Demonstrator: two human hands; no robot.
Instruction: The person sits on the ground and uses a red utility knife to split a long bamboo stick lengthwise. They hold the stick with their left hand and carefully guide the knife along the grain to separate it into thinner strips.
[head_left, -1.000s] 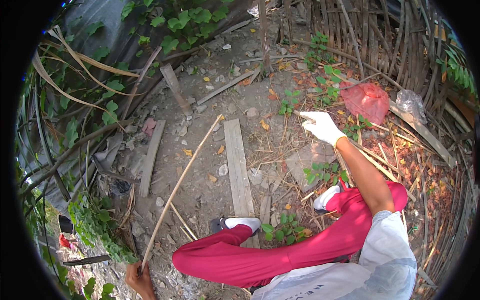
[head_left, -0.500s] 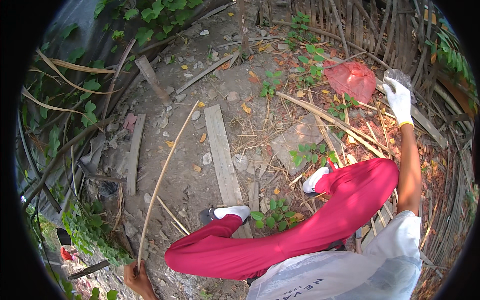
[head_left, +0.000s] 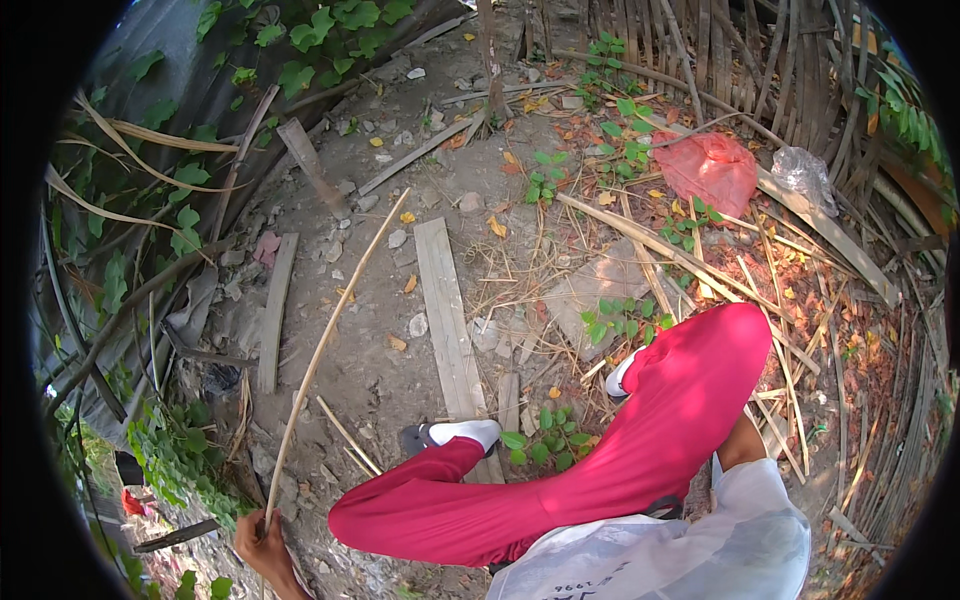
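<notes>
Outdoor ground littered with bamboo debris, seen from above. A long thin bamboo stick is grasped at its lower end by the left hand, fingers clenched around it; the stick rises slantwise over bare soil beside a flat wooden plank. The right hand is hidden behind the red-trousered leg, so its grip cannot be told. Gathering appears barely begun: many split bamboo strips remain scattered. A red plastic bag and a clear plastic bag lie crumpled among them, contents not discernible.
</notes>
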